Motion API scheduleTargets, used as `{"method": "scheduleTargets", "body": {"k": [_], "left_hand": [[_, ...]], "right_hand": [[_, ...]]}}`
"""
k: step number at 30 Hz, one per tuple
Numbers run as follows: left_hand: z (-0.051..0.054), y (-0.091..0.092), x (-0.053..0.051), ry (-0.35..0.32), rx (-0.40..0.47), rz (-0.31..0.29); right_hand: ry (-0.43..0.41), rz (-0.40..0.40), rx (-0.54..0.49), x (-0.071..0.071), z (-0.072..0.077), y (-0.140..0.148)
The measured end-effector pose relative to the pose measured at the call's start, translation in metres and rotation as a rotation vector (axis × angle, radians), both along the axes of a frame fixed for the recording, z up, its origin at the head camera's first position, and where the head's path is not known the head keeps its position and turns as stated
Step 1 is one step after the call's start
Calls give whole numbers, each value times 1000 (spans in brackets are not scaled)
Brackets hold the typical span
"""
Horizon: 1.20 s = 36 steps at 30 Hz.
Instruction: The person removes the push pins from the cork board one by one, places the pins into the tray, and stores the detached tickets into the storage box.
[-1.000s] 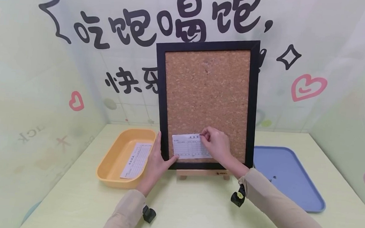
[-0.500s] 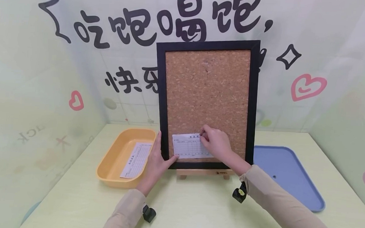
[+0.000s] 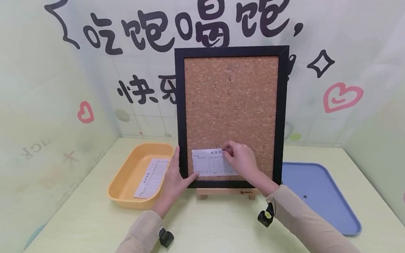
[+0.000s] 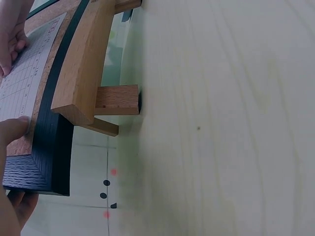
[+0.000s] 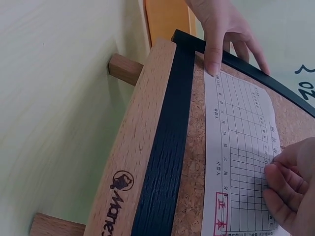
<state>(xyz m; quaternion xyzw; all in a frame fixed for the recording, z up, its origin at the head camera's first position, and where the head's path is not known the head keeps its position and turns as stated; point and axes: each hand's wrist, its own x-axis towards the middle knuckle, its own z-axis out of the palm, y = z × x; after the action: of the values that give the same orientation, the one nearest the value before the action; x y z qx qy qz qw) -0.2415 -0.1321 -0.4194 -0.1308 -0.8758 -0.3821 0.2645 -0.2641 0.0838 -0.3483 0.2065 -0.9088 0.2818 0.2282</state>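
A cork board in a black frame leans upright on a small wooden easel. Low on the cork lies a printed white receipt slip. My left hand grips the frame's lower left edge, its thumb pressing the slip's lower left corner and its fingers behind the board, as the left wrist view shows. At the slip's top edge, my right hand pinches a small dark pin against the board. The fingertips mostly hide the pin, and the hand covers the slip's right part.
To the left stands a yellow tray with another slip in it. A blue tray lies on the right with a small dark piece on it, partly behind my right sleeve. The printed wall rises close behind the board.
My right wrist and forearm have risen very slightly, with the fingertips staying at the slip's top edge. The left hand, slip and board hold their places.
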Motion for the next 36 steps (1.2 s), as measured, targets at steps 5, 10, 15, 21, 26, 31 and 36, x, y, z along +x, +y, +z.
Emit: {"method": "scheduleTargets", "body": {"k": [5,10,15,21,26,31,36], "left_hand": [[0,0,1,-17,0,5],[-1,0,2,-15,1,2],[-1,-1,2,-1,1,1],[-1,0,1,10,0,-5],[0,1,1,15,6,-11],[0,1,0,15,6,-12],[-1,0,0,11,11,-13]], "right_hand": [[11,18,-6,0,0,1],[6,32,-11,-1,-1,2],[-1,51,4,-2,-1,3],[8,95,95,-4,7,7],[-43,107,127,-5,13,9],[-65,103,147,-5,17,10],[-52,104,150,-6,16,9]]}}
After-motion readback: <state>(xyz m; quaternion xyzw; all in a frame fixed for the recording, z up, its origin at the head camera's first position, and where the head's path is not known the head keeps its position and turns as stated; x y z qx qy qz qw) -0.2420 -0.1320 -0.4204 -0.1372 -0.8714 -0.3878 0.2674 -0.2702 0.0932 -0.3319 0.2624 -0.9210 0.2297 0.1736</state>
